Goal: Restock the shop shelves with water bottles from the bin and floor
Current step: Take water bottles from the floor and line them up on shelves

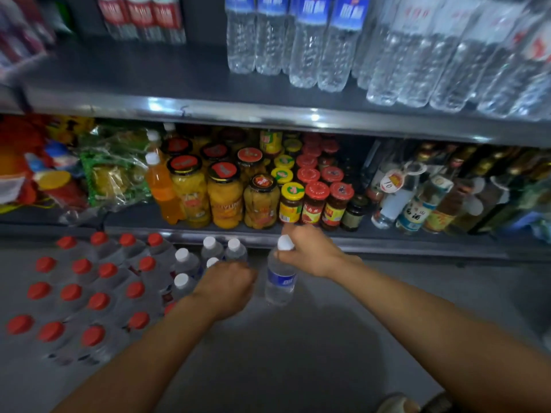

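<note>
While the right hand (308, 253) pinches a blue-labelled water bottle (280, 278) by its neck, just under the white cap, and holds it hanging above the grey floor (328, 338), the left hand (228, 286) curls down over the cluster of white-capped bottles (208, 254) standing on the floor in front of the shelving; it looks closed on one of them, though its fingers are turned away and I cannot be sure. To do this well, I'd say each bottle wants a firm hold at the neck, lifted straight up so its neighbours stay standing, then carried up to the upper shelf (208, 110), where a bare stretch lies left of the blue-labelled row (298, 40). The metal lip of that shelf juts out right above the hands, so the bottles need to swing outward before going up. To the left a shrink-wrapped pack of red-capped bottles (89, 293) sits touching the loose ones, crowding the left hand's reach. Directly behind the hands the lower shelf (387, 242) is packed with jars of yellow fruit (223, 198) and red-lidded sauce jars (316, 201), glass close enough to knock with a careless swing
</note>
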Tool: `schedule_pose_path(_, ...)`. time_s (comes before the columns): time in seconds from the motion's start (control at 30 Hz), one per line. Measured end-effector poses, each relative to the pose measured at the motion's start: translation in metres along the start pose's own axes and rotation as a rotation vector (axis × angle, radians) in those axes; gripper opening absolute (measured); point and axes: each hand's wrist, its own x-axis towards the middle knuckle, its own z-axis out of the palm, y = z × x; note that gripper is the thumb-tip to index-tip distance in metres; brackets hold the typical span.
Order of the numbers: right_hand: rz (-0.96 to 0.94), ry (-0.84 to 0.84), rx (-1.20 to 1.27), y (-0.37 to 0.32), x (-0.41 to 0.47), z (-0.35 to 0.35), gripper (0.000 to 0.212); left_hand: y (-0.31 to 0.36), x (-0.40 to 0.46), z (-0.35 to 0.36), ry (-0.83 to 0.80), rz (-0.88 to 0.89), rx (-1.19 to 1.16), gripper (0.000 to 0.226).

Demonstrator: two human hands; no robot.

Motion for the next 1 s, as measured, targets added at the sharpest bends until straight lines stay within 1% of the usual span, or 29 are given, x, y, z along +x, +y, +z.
schedule_pose_path(0.27,-0.094,0.305,0.002,-0.05,0.0,-0.127,0.03,-0.01,0.009,-0.12,0.264,-0.022,0.044,0.022)
schedule_pose_path(0.5,-0.153,0.526,-0.027,-0.076,0.022,-0.21,0.033,-0.024,0.02,-0.214,0.473,-0.023,0.09,0.022)
schedule_pose_path(0.77,-0.179,0.799,-0.023,-0.103,0.073,-0.295,0.035,-0.054,0.053,-0.288,0.599,-0.043,0.129,0.017)
schedule_pose_path(0.87,-0.195,0.843,-0.005,-0.104,0.102,-0.312,0.038,-0.066,0.072,-0.304,0.625,-0.041,0.139,0.019)
schedule_pose_path(1.0,-0.18,0.863,0.0,-0.098,0.147,-0.321,0.039,-0.085,0.101,-0.311,0.614,-0.049,0.138,0.02)
